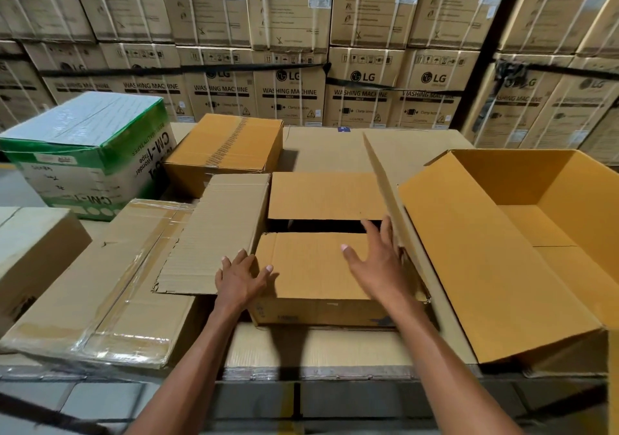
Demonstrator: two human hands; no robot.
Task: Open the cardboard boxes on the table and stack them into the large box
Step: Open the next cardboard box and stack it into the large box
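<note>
Both hands loose, gripping nothing: left hand [243, 277] flat on small box [318, 270] corner, right hand [375, 263] pushing its side flap [388, 193] up to open it.

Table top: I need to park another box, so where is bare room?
One bare strip lies behind the half-open box, right of the sealed brown box, another along the near edge before it. The left is crowded with the taped box and green box; the large box fills the right.
</note>
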